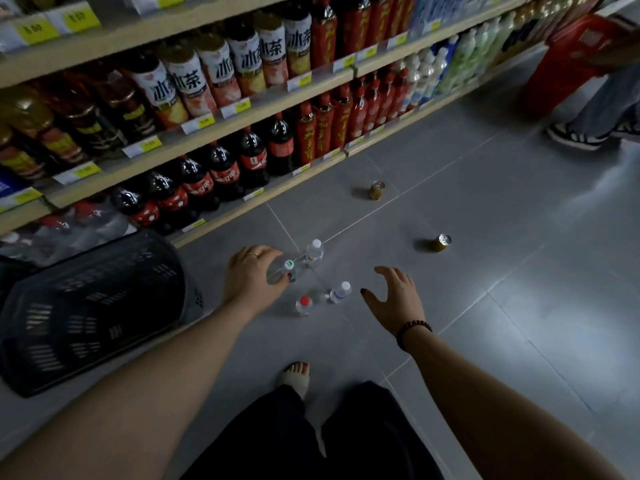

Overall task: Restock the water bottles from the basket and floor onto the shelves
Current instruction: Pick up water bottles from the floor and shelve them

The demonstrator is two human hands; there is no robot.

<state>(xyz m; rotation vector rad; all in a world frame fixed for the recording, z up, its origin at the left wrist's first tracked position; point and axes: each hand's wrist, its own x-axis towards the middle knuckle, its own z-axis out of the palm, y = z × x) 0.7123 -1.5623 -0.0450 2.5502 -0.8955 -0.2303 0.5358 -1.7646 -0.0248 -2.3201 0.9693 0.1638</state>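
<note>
Several small clear water bottles stand on the grey floor in front of me. My left hand (254, 275) curls round the green-capped bottle (289, 268). Behind it stands a white-capped bottle (314, 251). A red-capped bottle (303, 305) and another white-capped bottle (341, 292) stand closer to me. My right hand (394, 297) hovers open, fingers spread, just right of that nearer white-capped bottle and holds nothing. The dark plastic basket (90, 306) sits on the floor at my left. Shelves (221, 123) full of drinks run along the left.
Two amber drink containers (376, 190) (440, 242) stand farther out on the floor. Another person's legs and shoes (588, 129) with a red basket (581, 53) are at the far right. My foot (296, 374) is below the bottles.
</note>
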